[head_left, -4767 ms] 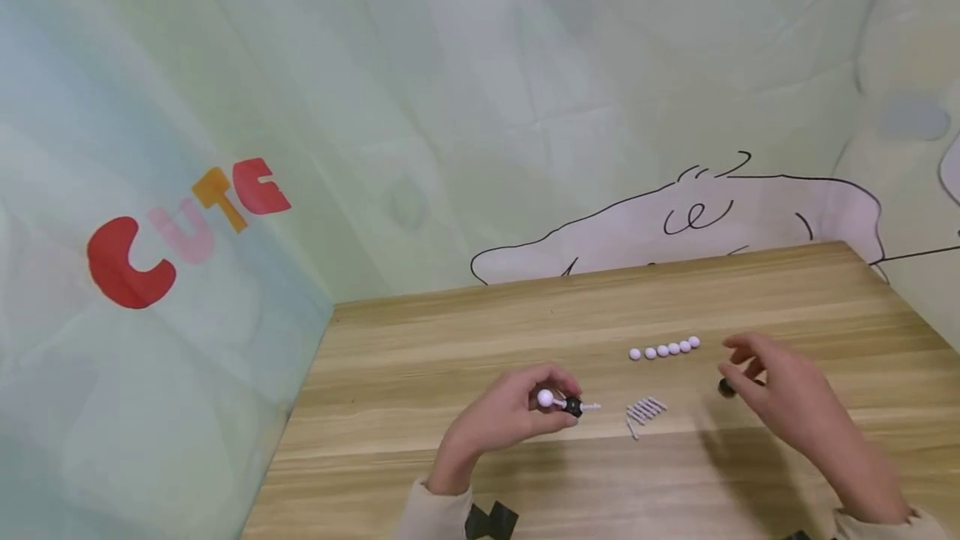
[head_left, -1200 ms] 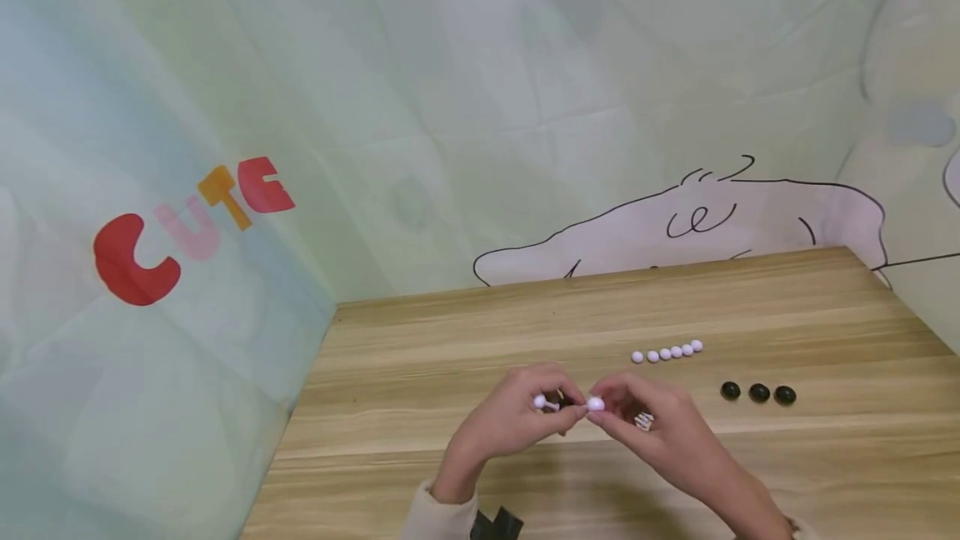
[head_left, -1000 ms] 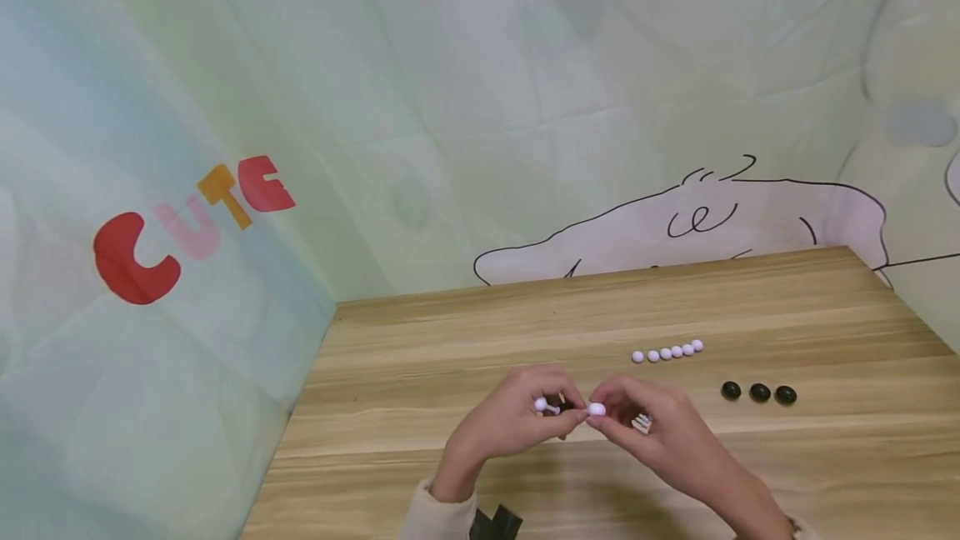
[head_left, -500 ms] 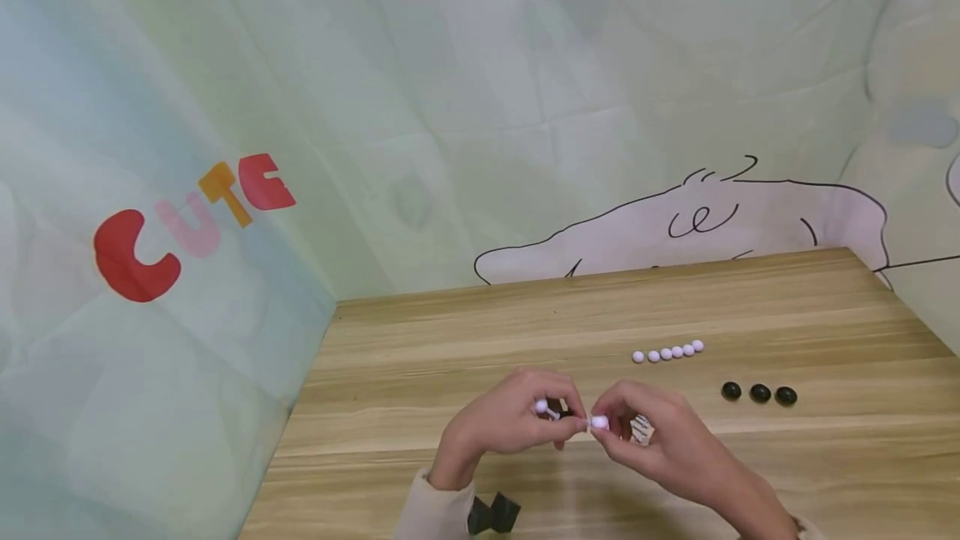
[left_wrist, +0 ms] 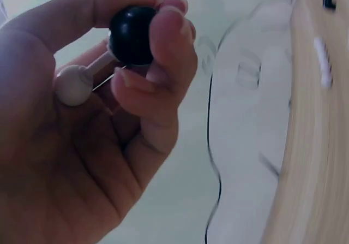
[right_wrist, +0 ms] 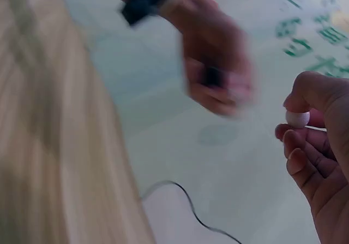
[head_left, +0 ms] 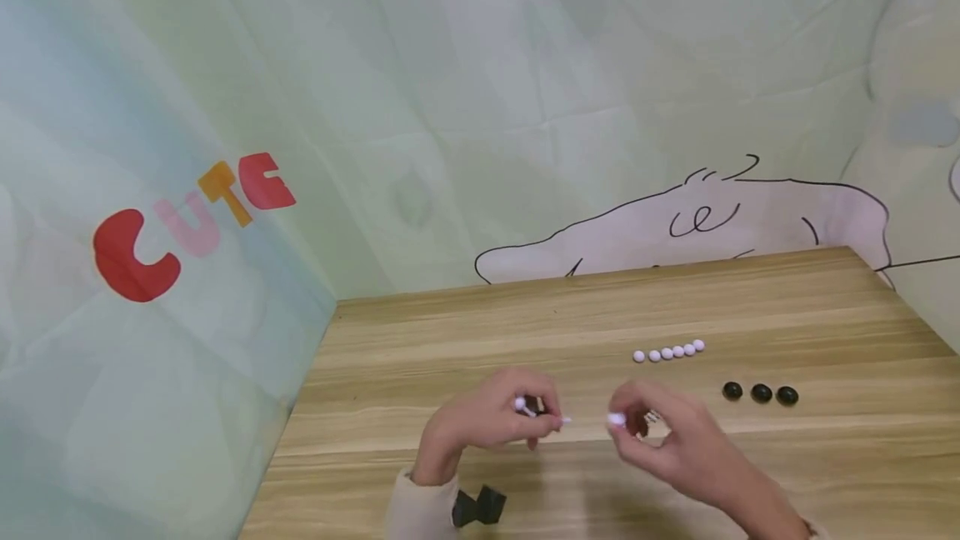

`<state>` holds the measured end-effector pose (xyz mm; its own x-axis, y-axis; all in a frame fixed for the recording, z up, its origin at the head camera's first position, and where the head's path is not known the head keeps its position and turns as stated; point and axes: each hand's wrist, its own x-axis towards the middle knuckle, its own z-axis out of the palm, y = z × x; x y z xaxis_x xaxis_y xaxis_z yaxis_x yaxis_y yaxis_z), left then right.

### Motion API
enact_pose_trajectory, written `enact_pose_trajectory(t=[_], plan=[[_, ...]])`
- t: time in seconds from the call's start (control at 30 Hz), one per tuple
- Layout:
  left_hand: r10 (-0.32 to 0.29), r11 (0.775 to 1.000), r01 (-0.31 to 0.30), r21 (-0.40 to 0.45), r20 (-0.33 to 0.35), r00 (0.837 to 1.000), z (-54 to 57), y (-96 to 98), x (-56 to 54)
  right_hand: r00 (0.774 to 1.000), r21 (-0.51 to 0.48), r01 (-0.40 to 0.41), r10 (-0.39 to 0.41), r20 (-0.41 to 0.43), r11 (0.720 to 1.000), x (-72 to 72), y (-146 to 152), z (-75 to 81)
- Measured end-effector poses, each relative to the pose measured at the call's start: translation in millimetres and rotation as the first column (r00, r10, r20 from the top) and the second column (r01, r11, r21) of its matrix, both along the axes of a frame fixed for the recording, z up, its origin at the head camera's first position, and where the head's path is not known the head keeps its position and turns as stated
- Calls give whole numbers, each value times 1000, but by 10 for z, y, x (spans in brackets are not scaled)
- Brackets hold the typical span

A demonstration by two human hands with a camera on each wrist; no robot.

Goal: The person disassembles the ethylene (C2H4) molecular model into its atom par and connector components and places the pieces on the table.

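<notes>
My left hand (head_left: pixel 480 419) grips a black ball (left_wrist: pixel 131 35) between thumb and fingertips. A short pale stick (left_wrist: pixel 100 63) joins that ball to a white ball (left_wrist: pixel 74 85), which lies near the palm. A second pale stick tip (head_left: pixel 566 420) pokes out past the left fingertips toward the right. Across a small gap, my right hand (head_left: pixel 678 444) pinches a loose white ball (right_wrist: pixel 297 118) between thumb and forefinger. Both hands are above the table, and the left one is blurred in the right wrist view.
Several white balls (head_left: pixel 667 353) lie in a row on the wooden table (head_left: pixel 420 340). Three black balls (head_left: pixel 761 393) sit to the right. Pale sticks (head_left: pixel 652 417) are mostly hidden behind my right hand. A printed cloth (head_left: pixel 450 148) hangs along the table's back and left edges.
Earlier my right hand was by the black balls; later it held a white ball against the left-hand piece. Now the hands have drawn apart, the white ball staying in the right fingers.
</notes>
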<state>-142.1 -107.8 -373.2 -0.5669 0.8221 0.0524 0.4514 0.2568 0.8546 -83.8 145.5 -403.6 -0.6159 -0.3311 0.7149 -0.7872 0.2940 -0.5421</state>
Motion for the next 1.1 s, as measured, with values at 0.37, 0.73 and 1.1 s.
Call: enact_pose_trajectory(t=[0.37,0.73,1.1], plan=[[278,960,-278,22,-36,960,10,-278,9,840,305,363,-451,302,880,-541,444,-136],[169,985,-173,-18,-129,977,-113,-18,131,831,550,382,-537,148,743,-1036,206,-780],[136,989,-143,-47,-132,982,-110,90,173,805,594,456,-592,41,662,-1141,109,-900]])
